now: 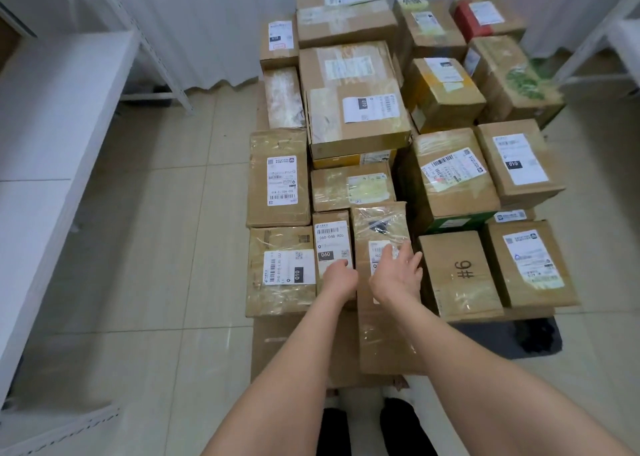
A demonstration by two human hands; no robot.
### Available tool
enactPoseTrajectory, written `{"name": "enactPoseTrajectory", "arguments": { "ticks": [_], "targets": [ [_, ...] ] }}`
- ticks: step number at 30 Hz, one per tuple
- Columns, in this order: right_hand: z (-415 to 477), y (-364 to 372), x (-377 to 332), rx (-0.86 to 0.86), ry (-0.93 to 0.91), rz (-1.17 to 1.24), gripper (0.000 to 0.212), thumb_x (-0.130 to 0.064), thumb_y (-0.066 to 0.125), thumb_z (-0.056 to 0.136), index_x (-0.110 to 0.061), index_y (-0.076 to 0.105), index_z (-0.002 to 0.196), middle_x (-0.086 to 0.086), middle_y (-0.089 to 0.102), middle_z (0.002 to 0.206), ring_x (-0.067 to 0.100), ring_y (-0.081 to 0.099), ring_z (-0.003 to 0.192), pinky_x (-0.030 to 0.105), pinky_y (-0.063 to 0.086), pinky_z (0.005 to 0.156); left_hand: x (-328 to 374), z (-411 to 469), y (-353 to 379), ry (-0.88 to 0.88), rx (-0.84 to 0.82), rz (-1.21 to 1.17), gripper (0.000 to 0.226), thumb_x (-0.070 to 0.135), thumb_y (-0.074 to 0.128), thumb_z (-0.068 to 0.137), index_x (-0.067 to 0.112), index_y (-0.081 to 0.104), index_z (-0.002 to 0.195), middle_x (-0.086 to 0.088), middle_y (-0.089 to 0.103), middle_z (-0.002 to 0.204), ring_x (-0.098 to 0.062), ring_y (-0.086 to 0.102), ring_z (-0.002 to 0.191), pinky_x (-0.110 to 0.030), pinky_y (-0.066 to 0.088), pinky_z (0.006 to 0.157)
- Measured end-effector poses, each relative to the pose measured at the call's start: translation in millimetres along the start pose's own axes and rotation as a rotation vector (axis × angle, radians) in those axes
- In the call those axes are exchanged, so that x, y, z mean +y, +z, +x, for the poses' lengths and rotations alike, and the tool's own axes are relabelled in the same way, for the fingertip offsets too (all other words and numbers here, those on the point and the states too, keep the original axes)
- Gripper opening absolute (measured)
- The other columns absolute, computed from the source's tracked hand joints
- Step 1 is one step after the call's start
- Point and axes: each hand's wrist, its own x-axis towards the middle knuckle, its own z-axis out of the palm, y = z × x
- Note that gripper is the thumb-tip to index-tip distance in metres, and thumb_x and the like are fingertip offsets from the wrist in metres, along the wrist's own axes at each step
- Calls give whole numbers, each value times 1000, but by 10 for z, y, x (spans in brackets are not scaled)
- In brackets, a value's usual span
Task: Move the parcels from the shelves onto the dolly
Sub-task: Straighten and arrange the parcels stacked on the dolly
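Right hand [398,277], fingers spread, over the tape-wrapped parcel [377,223]; left hand [339,277], fingers curled, at the adjacent parcel labelled 060 [330,237], grip indeterminable.

Beige tiled floor [156,248] carries a dark grey dolly platform [502,334], exposed only at its near right corner. Brown taped cardboard parcels [356,116] with white labels cover it edge to edge, some stacked.
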Motion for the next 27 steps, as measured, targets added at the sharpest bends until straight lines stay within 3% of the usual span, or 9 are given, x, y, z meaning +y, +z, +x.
{"name": "enactPoseTrajectory", "arguments": {
  "ticks": [2,5,10,16,19,22,27],
  "targets": [
    [37,-1,79,-91,40,35,68,-18,51,96,-23,15,154,12,-6,161,43,-2,146,50,20,118,0,40,177,-31,-72,-40,45,8,39,92,7,48,136,-7,51,138,-28,49,125,-32,39,105],
    [51,38,86,-156,6,53,64,-21,55,94,-25,24,150,9,2,161,48,-1,144,55,35,109,-216,428,408,-78,-80,-108,50,12,41,79,10,58,126,-13,62,126,-31,59,114,-45,48,99],
    [53,43,101,-191,-54,44,67,-29,57,94,-24,24,151,5,1,162,51,-4,143,54,34,108,-458,731,540,-156,-36,-200,63,16,39,62,14,65,119,-16,65,119,-35,61,111,-48,50,96],
    [62,34,175,-219,-109,-1,53,-23,56,95,-26,37,144,3,-1,162,50,-5,144,52,37,109,-269,392,347,-152,-9,-239,48,-2,35,77,5,66,113,-24,63,117,-40,60,109,-50,49,96],
    [21,5,207,-193,-131,-57,48,-19,53,96,-26,42,141,5,1,163,45,-2,146,50,23,117,-84,8,169,-113,117,-74,36,-2,38,90,10,60,116,-10,58,127,-33,55,118,-37,45,101],
    [-63,-70,182,-155,-179,-94,53,-13,51,95,-24,38,145,8,2,163,40,-2,147,49,12,120,-97,-198,-29,-105,257,139,36,10,44,95,9,51,131,-9,53,132,-29,54,117,-31,45,94],
    [-267,-254,200,-101,-221,-104,54,-17,55,92,-22,37,143,12,16,157,36,14,145,47,26,115,-214,-396,-312,-139,330,258,42,11,50,89,12,49,132,-12,48,133,-30,53,116,-38,48,93]
  ]
}}
